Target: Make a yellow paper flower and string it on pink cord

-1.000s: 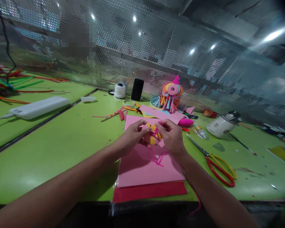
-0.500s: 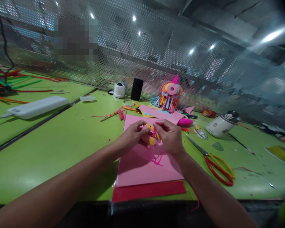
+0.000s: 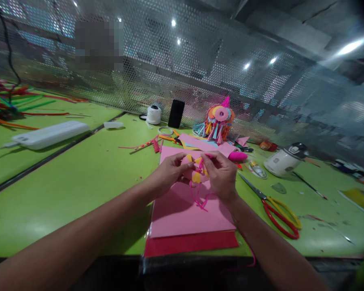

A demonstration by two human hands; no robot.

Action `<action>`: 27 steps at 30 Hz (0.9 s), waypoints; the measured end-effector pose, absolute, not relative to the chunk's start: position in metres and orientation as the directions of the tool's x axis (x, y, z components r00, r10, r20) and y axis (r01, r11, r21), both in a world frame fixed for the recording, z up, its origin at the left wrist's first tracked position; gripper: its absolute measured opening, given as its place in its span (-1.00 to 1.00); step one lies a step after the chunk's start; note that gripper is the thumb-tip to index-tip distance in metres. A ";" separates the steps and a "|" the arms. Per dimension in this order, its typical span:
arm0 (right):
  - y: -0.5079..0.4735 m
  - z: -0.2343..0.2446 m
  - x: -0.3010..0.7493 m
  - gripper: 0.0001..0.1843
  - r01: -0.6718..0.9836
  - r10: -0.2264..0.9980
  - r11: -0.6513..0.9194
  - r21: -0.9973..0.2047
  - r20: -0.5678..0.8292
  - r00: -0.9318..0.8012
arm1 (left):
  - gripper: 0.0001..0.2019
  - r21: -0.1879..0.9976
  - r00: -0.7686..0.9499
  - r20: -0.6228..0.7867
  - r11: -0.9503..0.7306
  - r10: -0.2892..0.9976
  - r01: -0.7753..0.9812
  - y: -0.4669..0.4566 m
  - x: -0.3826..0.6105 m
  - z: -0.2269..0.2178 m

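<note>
My left hand (image 3: 174,171) is closed on the left edge of a small pink and yellow paper piece (image 3: 196,177), thumb in front and fingers behind. On its right side my right hand (image 3: 221,173) pinches bright pink yarn (image 3: 203,163) between thumb and fingertips. Loose yarn dangles below the piece over a stack of pink paper sheets (image 3: 188,222). A red sheet (image 3: 191,244) shows under the pink ones at the table's front edge. The far side of the paper piece is hidden by my fingers.
Scissors (image 3: 268,202) with red and yellow handles lie right of my right hand. Behind stand a tasselled paper ornament (image 3: 221,117), a black phone (image 3: 176,113) and a white spool (image 3: 153,114). A white bottle (image 3: 285,160) is at right, a white power strip (image 3: 50,135) at left.
My right hand has shifted slightly right, away from my left, drawing the pink yarn with it. The paper piece stays in my left hand. The camera view has moved a little.
</note>
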State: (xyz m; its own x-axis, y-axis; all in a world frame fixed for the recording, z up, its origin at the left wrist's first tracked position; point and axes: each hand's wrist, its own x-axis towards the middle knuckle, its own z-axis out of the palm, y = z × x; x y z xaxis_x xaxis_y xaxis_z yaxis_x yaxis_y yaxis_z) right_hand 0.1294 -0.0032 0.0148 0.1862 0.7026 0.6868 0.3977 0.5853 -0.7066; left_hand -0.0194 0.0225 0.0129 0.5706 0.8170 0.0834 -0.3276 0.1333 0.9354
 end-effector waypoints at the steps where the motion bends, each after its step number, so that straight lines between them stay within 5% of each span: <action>1: -0.003 0.014 0.130 -0.94 0.394 0.707 0.584 -0.709 0.683 0.183 | -0.79 0.941 0.571 0.075 0.132 0.817 -0.313 0.023 -0.019 0.012; 7: -0.002 0.020 0.135 -0.92 0.441 0.714 0.587 -0.679 0.691 0.112 | -0.73 0.956 0.564 0.051 0.124 0.824 -0.268 0.025 -0.019 0.010; 14: 0.005 0.050 0.133 -0.89 0.611 0.774 0.574 -0.546 0.606 -0.185 | -0.69 0.981 0.572 0.046 0.072 0.819 -0.182 0.024 -0.016 0.007; 21: 0.025 0.061 0.133 -0.85 0.603 0.929 0.360 -0.712 0.331 -0.164 | -0.67 0.972 0.598 0.051 0.099 0.800 -0.215 0.022 -0.019 0.010; 27: 0.023 0.063 0.145 -0.81 0.527 0.937 0.346 -0.776 0.319 -0.146 | -0.68 0.968 0.589 0.048 0.107 0.807 -0.226 0.021 -0.020 0.012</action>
State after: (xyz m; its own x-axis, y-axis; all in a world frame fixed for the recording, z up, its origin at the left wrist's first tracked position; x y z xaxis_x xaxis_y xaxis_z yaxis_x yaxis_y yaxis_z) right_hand 0.1450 0.0226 0.0627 -0.1458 0.9366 0.3186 0.5274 0.3460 -0.7759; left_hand -0.0198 0.0212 0.0121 0.5889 0.8068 0.0483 -0.2256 0.1067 0.9684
